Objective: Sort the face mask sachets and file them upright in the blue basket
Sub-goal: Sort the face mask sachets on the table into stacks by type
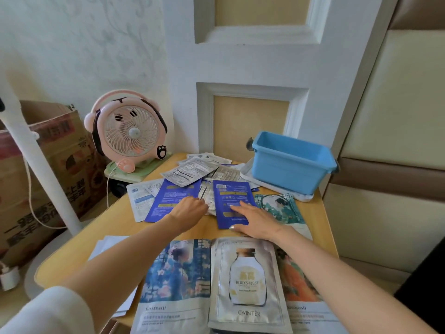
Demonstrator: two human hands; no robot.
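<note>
Face mask sachets lie scattered on a small wooden table (115, 227). My left hand (190, 209) reaches into the pile, its fingers curled on a pale silver sachet (207, 197) between two dark blue ones. One dark blue sachet (168, 201) lies left of that hand. My right hand (255, 219) rests flat, fingers spread, on the other dark blue sachet (228, 196). The blue basket (291, 162) stands empty at the back right on a white tray (277, 186). Close to me lie a Bird's Nest sachet (245, 283) and two picture sachets (173, 273).
A pink desk fan (130, 133) stands at the table's back left corner. Grey sachets (190, 169) are heaped behind the blue ones, and a green picture sachet (281, 208) lies at the right. A cardboard box (48, 165) and a white pole (41, 169) stand left of the table.
</note>
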